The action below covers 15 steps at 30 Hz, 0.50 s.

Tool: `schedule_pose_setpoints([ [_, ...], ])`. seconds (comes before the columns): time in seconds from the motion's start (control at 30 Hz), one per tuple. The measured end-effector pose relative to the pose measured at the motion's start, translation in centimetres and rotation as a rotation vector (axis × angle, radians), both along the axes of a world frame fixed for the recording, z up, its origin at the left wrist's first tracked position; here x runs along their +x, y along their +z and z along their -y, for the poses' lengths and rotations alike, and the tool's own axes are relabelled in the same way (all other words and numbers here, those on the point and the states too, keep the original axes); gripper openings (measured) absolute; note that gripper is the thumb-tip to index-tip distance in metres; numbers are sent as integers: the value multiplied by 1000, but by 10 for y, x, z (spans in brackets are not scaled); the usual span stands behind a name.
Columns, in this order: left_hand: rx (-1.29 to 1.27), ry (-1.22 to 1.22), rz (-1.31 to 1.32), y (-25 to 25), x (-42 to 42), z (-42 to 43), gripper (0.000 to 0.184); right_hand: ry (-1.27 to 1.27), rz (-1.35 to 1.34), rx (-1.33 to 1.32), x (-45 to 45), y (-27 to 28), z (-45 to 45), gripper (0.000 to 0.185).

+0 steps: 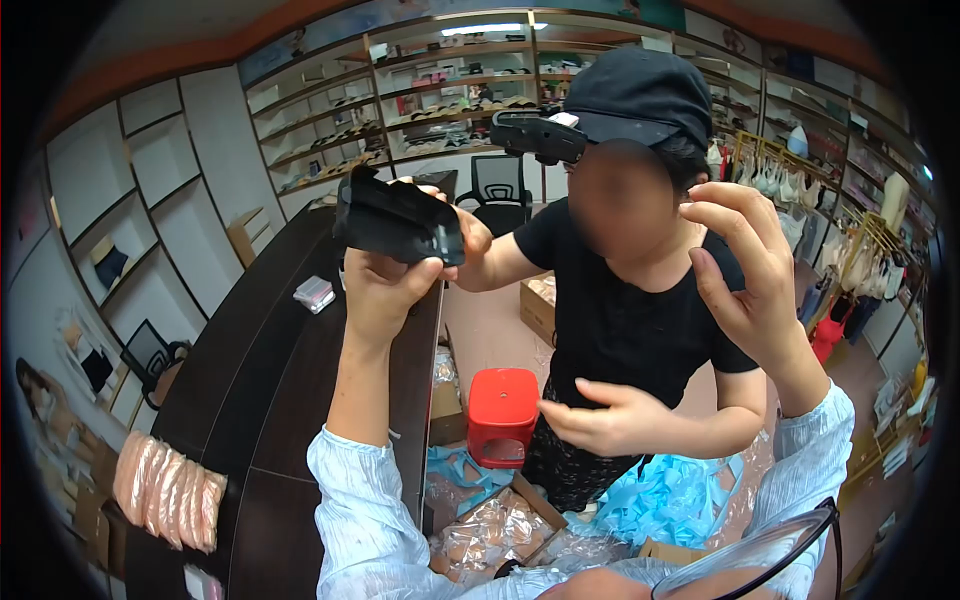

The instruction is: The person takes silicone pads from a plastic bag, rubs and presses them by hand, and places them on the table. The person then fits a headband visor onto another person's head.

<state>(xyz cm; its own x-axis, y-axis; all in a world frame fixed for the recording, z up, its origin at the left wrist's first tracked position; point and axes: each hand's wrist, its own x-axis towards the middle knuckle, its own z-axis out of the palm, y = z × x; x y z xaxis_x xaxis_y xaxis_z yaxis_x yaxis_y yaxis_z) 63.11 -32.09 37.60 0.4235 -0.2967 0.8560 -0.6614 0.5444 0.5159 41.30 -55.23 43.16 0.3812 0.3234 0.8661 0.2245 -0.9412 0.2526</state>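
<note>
My left hand [385, 300] is raised and closed on the lower edge of a glossy black curved plastic piece [395, 215]. What kind of thing it is I cannot make out. A co-worker's hand [472, 238] touches the same piece from its right side. Up on the right, my right hand [745, 260] has its fingers curved and apart, with nothing between them. It is close to the co-worker's shoulder and head. The co-worker wears a black cap [640, 95] with a black camera device [540, 136] at its brim. Their other hand [610, 418] is held out at waist height.
A long dark table [285, 400] runs along the left, bearing a stack of plastic-wrapped beige items [170, 490] and a small packet [314, 294]. Below are a red stool [503, 400], an open carton of wrapped beige items [495, 535] and blue wrapping [670, 500]. Eyeglasses [745, 550] show bottom right.
</note>
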Motion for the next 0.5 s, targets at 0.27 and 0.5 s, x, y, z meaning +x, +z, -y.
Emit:
schedule_pose_setpoints([
  [0.27, -152, -755, -253, -40, 1, 16, 79, 92, -17, 4, 37, -8, -13, 27],
  [0.5, -28, -238, -67, -57, -2, 30, 75, 74, -57, -13, 44, -16, -22, 27],
])
